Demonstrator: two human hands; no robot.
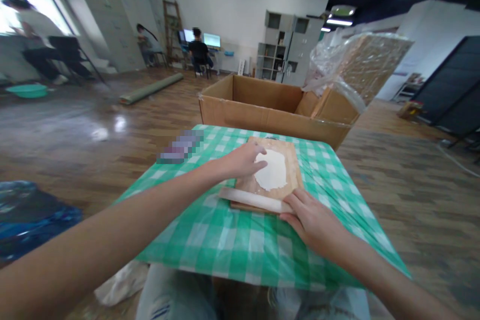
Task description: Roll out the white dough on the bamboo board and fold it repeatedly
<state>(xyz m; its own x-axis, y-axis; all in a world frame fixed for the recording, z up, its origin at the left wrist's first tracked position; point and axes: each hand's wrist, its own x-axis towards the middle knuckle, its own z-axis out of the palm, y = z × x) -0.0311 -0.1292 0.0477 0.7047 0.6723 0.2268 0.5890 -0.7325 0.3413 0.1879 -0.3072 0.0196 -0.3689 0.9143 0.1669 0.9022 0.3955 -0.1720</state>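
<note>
A flat, irregular sheet of white dough (271, 171) lies on a wooden board (293, 152). My left hand (245, 159) is at the dough's left edge, thumb and fingers apart, with nothing visible between them; whether the fingertips touch the dough I cannot tell. Across the near end of the board lies a pale rolling pin (255, 200), its left end reaching past the board. My right hand (309, 215) grips the right end of this pin, the fingers over it and the thumb on the near side.
A green checked cloth (225, 245) covers the table. Past its far edge stands a large open cardboard box (258, 115), with a plastic-wrapped carton (375, 65) at its right. A blurred flat item (180, 147) lies at the table's left edge. Several people sit farther back.
</note>
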